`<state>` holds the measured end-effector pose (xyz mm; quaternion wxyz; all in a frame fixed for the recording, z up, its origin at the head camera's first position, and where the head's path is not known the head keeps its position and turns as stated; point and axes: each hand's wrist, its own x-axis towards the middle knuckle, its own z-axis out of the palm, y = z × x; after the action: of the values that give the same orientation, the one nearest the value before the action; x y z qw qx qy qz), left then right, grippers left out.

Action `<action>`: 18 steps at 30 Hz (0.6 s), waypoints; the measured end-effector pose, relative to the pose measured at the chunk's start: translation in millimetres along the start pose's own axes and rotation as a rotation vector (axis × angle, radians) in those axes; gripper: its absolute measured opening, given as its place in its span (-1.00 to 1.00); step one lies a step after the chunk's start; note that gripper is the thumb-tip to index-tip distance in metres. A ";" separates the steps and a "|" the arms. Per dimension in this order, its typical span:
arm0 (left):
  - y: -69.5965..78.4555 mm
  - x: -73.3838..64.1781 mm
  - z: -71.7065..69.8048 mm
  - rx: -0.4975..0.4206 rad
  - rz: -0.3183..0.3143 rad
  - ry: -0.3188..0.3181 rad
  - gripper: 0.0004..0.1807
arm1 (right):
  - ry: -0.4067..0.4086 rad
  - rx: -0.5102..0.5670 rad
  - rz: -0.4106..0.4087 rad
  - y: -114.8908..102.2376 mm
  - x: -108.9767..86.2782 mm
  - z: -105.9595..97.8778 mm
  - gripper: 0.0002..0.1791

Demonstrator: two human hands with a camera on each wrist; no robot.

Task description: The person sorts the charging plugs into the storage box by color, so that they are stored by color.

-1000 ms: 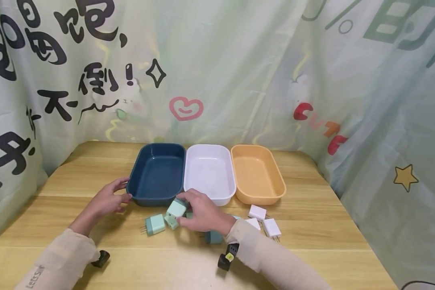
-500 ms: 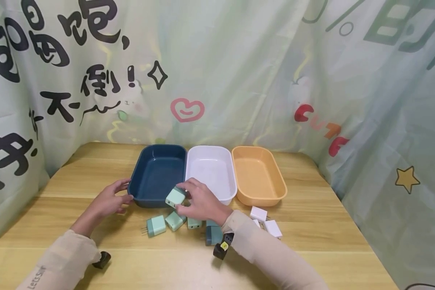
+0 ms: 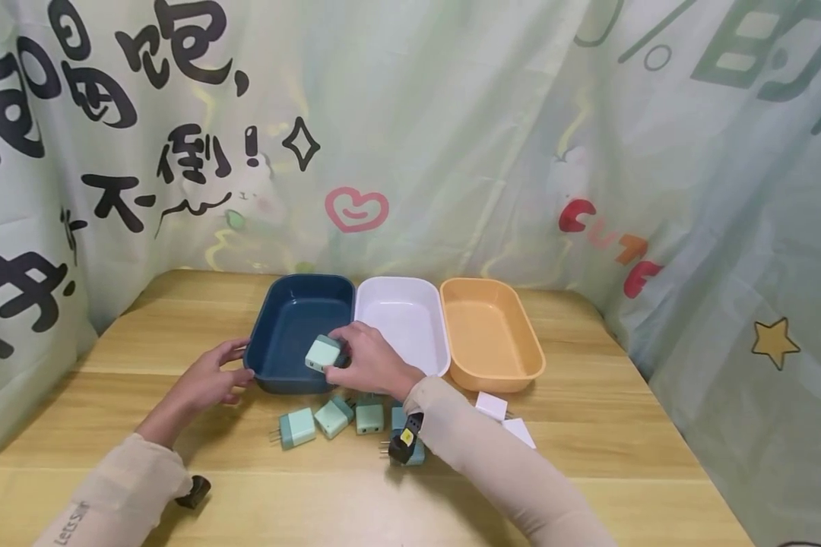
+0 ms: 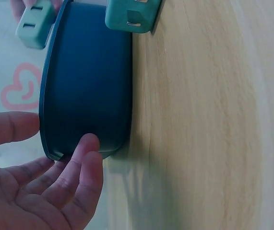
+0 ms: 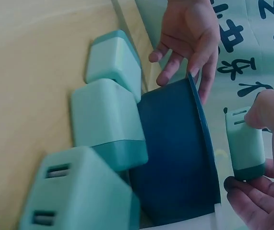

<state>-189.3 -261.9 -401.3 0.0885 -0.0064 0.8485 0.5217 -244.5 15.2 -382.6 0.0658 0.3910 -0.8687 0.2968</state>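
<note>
My right hand (image 3: 372, 361) pinches a mint-green USB wall charger (image 3: 323, 353) between thumb and fingers, held in the air over the front right part of the dark blue tray (image 3: 297, 323). In the right wrist view, two slots show on one end of that charger (image 5: 246, 141). My left hand (image 3: 205, 377) touches the tray's front left corner with thumb and fingertips; the left wrist view shows the thumb against its rim (image 4: 41, 105) and the fingers loosely bent. Three more green chargers (image 3: 297, 429) lie in front of the tray. Bluish chargers (image 3: 417, 456) are partly hidden behind the right wrist camera.
A white tray (image 3: 404, 304) and an orange tray (image 3: 489, 323) stand right of the blue one, side by side. White chargers (image 3: 491, 406) lie near the right forearm, partly covered by the sleeve. A printed curtain (image 3: 438, 137) hangs behind the wooden table (image 3: 622, 456).
My right hand has lifted the green charger from among the others, up and slightly left, to over the blue tray. The left hand stays at the tray's corner.
</note>
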 end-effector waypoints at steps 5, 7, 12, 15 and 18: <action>1.1 -0.1 -0.2 -0.007 0.000 0.000 -0.24 | -0.018 0.009 0.022 1.0 15.4 1.9 -0.50; 0.8 -0.1 0.2 -0.009 -0.001 0.003 -0.25 | -0.032 0.005 0.026 1.7 21.9 3.2 -0.48; -0.4 0.7 2.5 -0.019 -0.005 0.012 -0.25 | -0.072 -0.014 0.036 5.6 37.0 9.6 -0.44; -1.4 0.8 2.7 -0.013 -0.001 0.010 -0.25 | -0.093 -0.019 0.047 7.7 46.1 14.1 -0.43; -2.1 1.0 2.0 -0.007 0.002 0.015 -0.25 | -0.115 -0.007 0.063 9.0 55.5 17.9 -0.44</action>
<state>-189.8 -261.0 -404.2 0.0814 -0.0096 0.8472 0.5249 -286.9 -25.9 -382.2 0.0081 0.3797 -0.8839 0.2728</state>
